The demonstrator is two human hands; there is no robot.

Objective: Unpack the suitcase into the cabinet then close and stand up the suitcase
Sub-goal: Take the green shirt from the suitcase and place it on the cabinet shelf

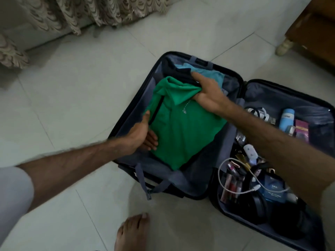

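Note:
A dark suitcase [126, 113] lies open flat on the tiled floor. Its left half holds a folded green polo shirt [183, 129] on top of a dark garment [179, 73] and a light blue one [208, 73]. My left hand [143, 134] has its fingers tucked under the shirt's left edge with the thumb against its side. My right hand [206, 93] grips the shirt's collar end, fingers curled into the green cloth. The right half of the suitcase holds small items: a white cable [235, 185], black headphones [257, 207], a light blue bottle [287, 120] and cosmetics [232, 182].
A wooden cabinet corner with a pale foot [284, 46] stands at the top right. A patterned curtain [72, 13] hangs along the back left. My bare foot [132, 232] is on the floor just in front of the suitcase. Grey straps [143, 180] hang over the near rim.

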